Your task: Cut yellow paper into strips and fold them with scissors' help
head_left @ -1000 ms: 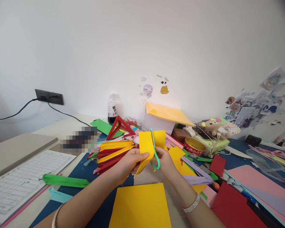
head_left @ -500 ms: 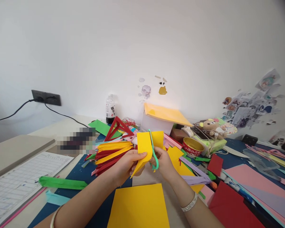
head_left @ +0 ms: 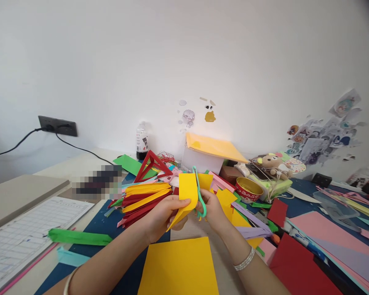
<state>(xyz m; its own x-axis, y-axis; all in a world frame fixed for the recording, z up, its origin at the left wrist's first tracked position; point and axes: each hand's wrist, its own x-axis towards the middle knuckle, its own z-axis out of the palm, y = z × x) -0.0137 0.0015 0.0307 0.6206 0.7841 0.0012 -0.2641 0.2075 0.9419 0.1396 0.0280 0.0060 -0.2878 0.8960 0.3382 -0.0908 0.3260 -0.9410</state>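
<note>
My left hand (head_left: 169, 213) pinches a folded piece of yellow paper (head_left: 187, 187) between thumb and fingers. In my right hand (head_left: 211, 209) are mint-green scissors (head_left: 201, 205), their blades pointing up along the right side of the folded piece. Another yellow part (head_left: 206, 181) shows behind the blades; whether it is joined to the held piece is hard to see. Below both hands a yellow sheet (head_left: 180, 266) lies flat on the table. Red and yellow paper strips (head_left: 147, 200) lie in a bundle just left of the held paper.
A bottle (head_left: 142, 141) stands by the wall. To the right are a red tin (head_left: 249, 189), a plush toy (head_left: 273, 164), a red sheet (head_left: 304, 266) and pink paper (head_left: 322, 229). A printed grid sheet (head_left: 27, 241) and a green strip (head_left: 80, 237) lie at left.
The rear yellow part sits slightly lower, and the scissors have shifted a little to the right against the paper. The whole view has moved slightly.
</note>
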